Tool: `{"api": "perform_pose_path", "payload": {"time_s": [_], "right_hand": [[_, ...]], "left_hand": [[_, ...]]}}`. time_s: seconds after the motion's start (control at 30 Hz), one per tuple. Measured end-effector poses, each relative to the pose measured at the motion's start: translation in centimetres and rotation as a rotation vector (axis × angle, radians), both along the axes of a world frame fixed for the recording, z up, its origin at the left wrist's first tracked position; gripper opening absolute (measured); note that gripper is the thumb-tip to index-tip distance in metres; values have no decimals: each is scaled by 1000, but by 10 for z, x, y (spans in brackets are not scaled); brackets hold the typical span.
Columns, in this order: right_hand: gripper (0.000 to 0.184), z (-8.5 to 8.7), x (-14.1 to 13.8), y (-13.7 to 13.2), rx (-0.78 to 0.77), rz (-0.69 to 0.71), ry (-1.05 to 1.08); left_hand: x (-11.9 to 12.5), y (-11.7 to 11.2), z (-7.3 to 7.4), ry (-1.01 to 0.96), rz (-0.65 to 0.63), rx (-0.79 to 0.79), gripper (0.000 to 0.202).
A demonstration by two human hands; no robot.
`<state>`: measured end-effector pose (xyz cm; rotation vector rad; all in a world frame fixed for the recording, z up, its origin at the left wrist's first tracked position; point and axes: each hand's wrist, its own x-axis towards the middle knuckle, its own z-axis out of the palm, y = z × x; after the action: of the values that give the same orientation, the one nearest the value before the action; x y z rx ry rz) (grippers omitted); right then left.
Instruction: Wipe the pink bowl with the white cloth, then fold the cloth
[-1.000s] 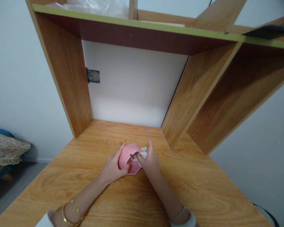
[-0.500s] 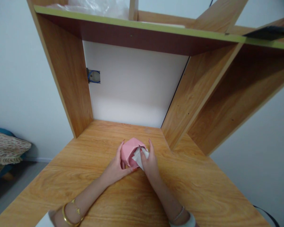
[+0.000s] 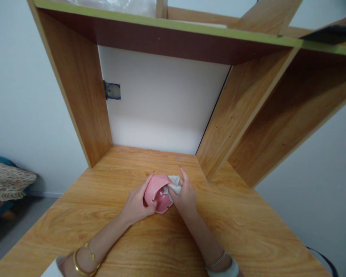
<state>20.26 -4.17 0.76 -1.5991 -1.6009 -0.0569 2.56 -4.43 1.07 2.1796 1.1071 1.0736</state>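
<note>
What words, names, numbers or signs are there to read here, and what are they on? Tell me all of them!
None: no word, label, brand, number or sign can be read.
Pink bowl and white cloth: no writing shows on the parts in view.
Wall box: too small to tell.
Clear plastic: too blurred to tell.

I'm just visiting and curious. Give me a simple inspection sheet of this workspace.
Surface: wood-grain tabletop beneath both hands.
Job's things: pink bowl, notched rim, tilted; white cloth or tissue at its rim.
Clutter: clear plastic on the upper shelf.
Grip: left hand holds the bowl; right hand pinches the cloth or tissue.
Cables: blue loop, possibly wire, in the wall cutout.
Surroundings: wooden shelving, pale walls, fringed blanket at the picture's left.
</note>
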Motion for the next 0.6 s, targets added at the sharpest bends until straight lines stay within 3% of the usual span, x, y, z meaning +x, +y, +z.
{"api": "perform_pose_path", "payload": {"time_s": [0.17, 0.43, 0.6], "right_hand": [[64, -5, -3, 3, -175, 60, 65], [59, -14, -6, 5, -97, 69, 396], [59, -9, -11, 4, -104, 49, 415]], "left_hand": [[-3, 3, 0, 36, -11, 25, 76], [5, 3, -3, -172, -18, -144, 101], [14, 1, -9, -295, -45, -105, 89]]}}
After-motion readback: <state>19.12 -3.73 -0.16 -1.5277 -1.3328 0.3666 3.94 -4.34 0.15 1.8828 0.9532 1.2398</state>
